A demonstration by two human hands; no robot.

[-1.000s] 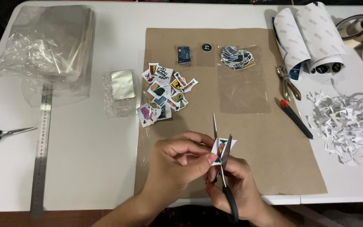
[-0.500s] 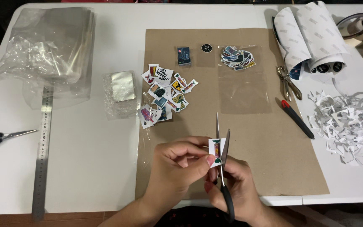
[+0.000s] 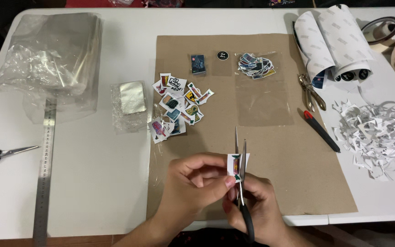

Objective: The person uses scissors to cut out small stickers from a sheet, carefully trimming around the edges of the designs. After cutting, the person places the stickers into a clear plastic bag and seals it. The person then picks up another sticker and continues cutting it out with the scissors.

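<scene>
Near the front edge of the tabletop (image 3: pixel 92 183), over the brown paper sheet (image 3: pixel 275 151), both hands work close together. The left hand (image 3: pixel 193 183) pinches a small printed sticker (image 3: pixel 237 166) between thumb and fingertips, holding it upright. The right hand (image 3: pixel 257 208) grips black-handled scissors (image 3: pixel 242 192), blades pointing away from the person and nearly closed around the sticker's edge. Beyond them on the paper lies a loose pile of cut stickers (image 3: pixel 177 110), and further back a clear bag of stickers (image 3: pixel 255 66). Toward the right edge sit a red-and-black pen (image 3: pixel 321 130), pliers (image 3: pixel 311 91), rolled sticker sheets (image 3: pixel 330 45) and white paper trimmings (image 3: pixel 380 132). Toward the left edge lie a steel ruler (image 3: pixel 44 169), a second pair of scissors (image 3: pixel 1 153) and a stack of clear bags (image 3: pixel 51 55).
</scene>
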